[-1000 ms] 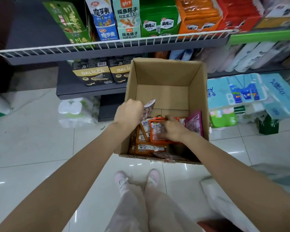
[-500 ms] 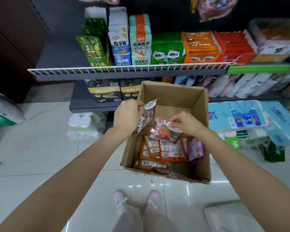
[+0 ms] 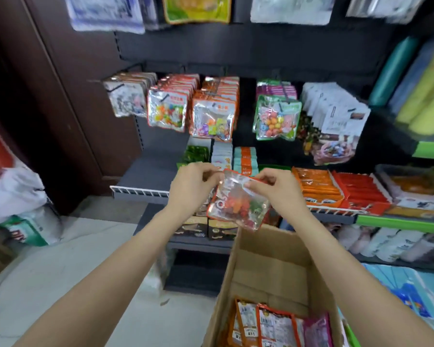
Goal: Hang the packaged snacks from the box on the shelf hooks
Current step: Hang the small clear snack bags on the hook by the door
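Both hands hold one clear, red-edged snack packet (image 3: 238, 201) up in front of the shelf. My left hand (image 3: 194, 186) pinches its top left corner and my right hand (image 3: 273, 189) pinches its top right edge. The cardboard box (image 3: 268, 261) stands open on the floor below, with several orange and pink packets (image 3: 276, 324) lying in its bottom. Above the hands, rows of similar candy packets (image 3: 212, 113) hang from the shelf hooks (image 3: 273, 108). The hooks themselves are mostly hidden by the packets.
A lower shelf with a white wire rail (image 3: 140, 190) carries boxed snacks (image 3: 318, 186). A dark wooden panel (image 3: 60, 96) stands at the left, with white sacks (image 3: 18, 194) on the floor. Blue tissue packs (image 3: 406, 291) lie right of the box.
Both hands rose out of the box with the red-edged packet, and now both pinch its top. The view tilted up from the box to the hanging rows.
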The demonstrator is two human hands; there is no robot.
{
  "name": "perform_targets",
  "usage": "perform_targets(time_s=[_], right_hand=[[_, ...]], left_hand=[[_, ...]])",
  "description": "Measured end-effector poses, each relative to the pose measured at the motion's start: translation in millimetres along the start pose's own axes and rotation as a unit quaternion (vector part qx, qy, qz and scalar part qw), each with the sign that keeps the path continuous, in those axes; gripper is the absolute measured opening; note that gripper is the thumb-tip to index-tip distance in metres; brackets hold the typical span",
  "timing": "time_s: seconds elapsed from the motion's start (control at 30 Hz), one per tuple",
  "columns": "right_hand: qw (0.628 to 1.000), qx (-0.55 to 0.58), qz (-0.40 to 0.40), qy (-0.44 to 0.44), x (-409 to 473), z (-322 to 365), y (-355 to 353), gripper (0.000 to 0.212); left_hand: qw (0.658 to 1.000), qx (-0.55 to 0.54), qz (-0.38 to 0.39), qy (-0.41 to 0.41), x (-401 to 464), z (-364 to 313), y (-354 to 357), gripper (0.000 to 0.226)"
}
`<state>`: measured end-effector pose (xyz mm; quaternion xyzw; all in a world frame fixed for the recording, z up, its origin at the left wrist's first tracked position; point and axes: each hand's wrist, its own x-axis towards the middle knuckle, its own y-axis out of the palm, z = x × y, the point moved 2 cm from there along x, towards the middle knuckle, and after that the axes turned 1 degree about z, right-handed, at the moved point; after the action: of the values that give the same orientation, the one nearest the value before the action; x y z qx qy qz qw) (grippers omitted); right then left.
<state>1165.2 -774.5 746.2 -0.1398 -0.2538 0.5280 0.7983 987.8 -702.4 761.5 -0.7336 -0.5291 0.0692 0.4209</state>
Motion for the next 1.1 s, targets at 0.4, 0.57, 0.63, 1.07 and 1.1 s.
perform_targets(time_s=[0.4, 0.57, 0.63, 1.07, 1.1], right_hand=[[0.999, 0.010, -0.025, -0.029, 110.3, 67.1, 80.4, 0.005], [0.997, -0.025, -0.057, -0.049, 161.6, 88.7, 132.1, 0.012], [0.996, -0.028, -0.064, -0.046, 178.8, 95.4, 151.4, 0.013], [0.969, -0.138, -0.205, -0.005, 218.8, 108.7, 189.6, 0.021], [0.963, -0.166, -0.213, 0.000, 218.7, 109.3, 189.3, 0.022]], left_hand=[[0.991, 0.070, -0.106, -0.042, 83.4, 90.5, -112.5, 0.017], [0.977, 0.166, -0.130, -0.034, 112.4, 123.3, -147.2, 0.021], [0.971, 0.192, -0.141, -0.027, 124.2, 138.7, -157.7, 0.022], [0.979, 0.154, -0.131, 0.030, 151.3, 179.8, -181.3, 0.022], [0.980, 0.148, -0.130, 0.035, 152.2, 180.7, -181.4, 0.023]])
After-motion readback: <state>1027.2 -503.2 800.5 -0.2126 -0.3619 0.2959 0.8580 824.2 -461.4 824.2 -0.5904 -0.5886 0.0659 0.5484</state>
